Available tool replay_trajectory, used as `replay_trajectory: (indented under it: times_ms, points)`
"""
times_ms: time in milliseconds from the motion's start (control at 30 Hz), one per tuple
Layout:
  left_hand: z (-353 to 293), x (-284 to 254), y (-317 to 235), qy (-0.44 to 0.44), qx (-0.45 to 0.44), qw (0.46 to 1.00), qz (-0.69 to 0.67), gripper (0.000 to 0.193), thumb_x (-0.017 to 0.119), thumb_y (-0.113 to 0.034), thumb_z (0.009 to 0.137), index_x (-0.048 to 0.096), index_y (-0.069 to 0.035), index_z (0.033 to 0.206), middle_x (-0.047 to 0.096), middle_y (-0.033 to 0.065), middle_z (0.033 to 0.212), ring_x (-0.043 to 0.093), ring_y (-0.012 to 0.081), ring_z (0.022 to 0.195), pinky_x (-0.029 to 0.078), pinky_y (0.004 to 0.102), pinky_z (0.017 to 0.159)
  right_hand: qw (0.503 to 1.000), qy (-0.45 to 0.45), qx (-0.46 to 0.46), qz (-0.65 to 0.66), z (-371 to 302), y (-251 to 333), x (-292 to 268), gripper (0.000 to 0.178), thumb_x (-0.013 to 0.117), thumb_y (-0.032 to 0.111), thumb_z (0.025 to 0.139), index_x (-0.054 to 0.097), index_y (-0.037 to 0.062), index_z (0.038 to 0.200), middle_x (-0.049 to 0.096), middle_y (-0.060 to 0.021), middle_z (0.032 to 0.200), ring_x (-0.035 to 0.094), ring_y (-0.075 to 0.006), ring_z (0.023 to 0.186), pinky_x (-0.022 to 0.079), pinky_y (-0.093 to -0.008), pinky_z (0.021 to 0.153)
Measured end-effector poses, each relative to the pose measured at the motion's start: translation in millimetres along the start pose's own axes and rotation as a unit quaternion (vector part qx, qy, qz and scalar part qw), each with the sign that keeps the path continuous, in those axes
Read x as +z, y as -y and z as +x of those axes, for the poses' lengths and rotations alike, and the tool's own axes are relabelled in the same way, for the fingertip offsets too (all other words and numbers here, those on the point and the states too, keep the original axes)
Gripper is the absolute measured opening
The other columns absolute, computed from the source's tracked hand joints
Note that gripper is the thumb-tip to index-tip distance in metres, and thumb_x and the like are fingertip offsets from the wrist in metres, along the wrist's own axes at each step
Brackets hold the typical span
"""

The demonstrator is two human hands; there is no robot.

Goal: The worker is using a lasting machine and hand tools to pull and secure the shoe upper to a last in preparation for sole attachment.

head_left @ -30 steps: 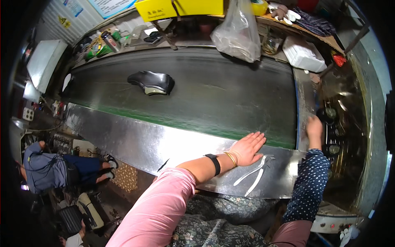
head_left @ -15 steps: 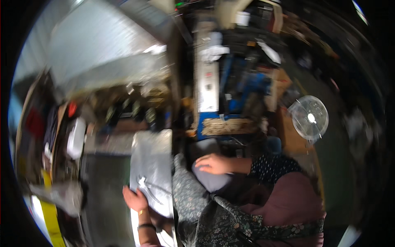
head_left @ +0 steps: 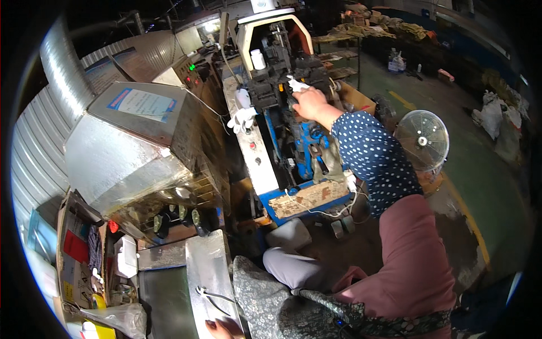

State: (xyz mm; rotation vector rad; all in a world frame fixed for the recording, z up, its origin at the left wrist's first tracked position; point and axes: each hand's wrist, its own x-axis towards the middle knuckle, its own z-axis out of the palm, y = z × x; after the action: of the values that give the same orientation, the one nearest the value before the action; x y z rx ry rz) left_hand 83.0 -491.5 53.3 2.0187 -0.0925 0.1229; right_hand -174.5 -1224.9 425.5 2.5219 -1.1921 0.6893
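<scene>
My right hand (head_left: pixel 311 105) reaches forward over the dark and blue machine (head_left: pixel 305 133), palm down. Its fingers stretch out across the dark metal parts, and I see nothing held in them. Right at its upper edge lies a crumpled white cloth-like piece (head_left: pixel 296 85); whether the fingers touch it is unclear. My left hand (head_left: pixel 224 328), partly cut off by the lower edge, rests on the pale metal sheet (head_left: pixel 209 260) with its fingers apart. Close above it lies a dark cord (head_left: pixel 217 295) with a whitish end.
A large metal hood (head_left: pixel 121 144) stands at the left. White gloves (head_left: pixel 243 119) hang at the machine's side, and a white bottle (head_left: pixel 258 59) stands upon it. A round fan (head_left: pixel 422 140) is at the right. A worn wooden board (head_left: pixel 307 198) lies at the machine's front.
My view has tilted up and turned, bringing the machine and hood into sharper sight. My right hand has gone from my lap out to the machine. My left hand sits lower in view.
</scene>
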Motion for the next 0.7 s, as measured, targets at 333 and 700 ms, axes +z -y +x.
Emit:
replay_trajectory:
  times_ms: [333, 700]
  points:
    - [-16, 2, -65, 0.024, 0.038, 0.999, -0.015, 0.047, 0.055, -0.006, 0.094, 0.041, 0.008, 0.136, 0.050, 0.0209, 0.133, 0.049, 0.0269, 0.122, 0.037, 0.0344, 0.104, 0.954, 0.227, 0.193, -0.019, 60, -26, 27, 0.084, 0.067, 0.050, 0.078, 0.039, 0.0043, 0.142, 0.053, -0.0182, 0.133, 0.054, -0.0336, 0.119, 0.050, -0.0401, 0.091]
    - [-43, 3, -115, 0.115, 0.048, 0.991, -0.039, 0.041, 0.054, -0.006, 0.095, 0.046, 0.006, 0.133, 0.055, 0.0159, 0.127, 0.052, 0.0212, 0.113, 0.041, 0.0309, 0.098, 0.983, 0.045, 0.169, 0.063, -19, -14, 40, 0.076, 0.066, 0.046, 0.081, 0.034, 0.0215, 0.145, 0.036, -0.0223, 0.137, 0.048, -0.0409, 0.116, 0.046, -0.0470, 0.093]
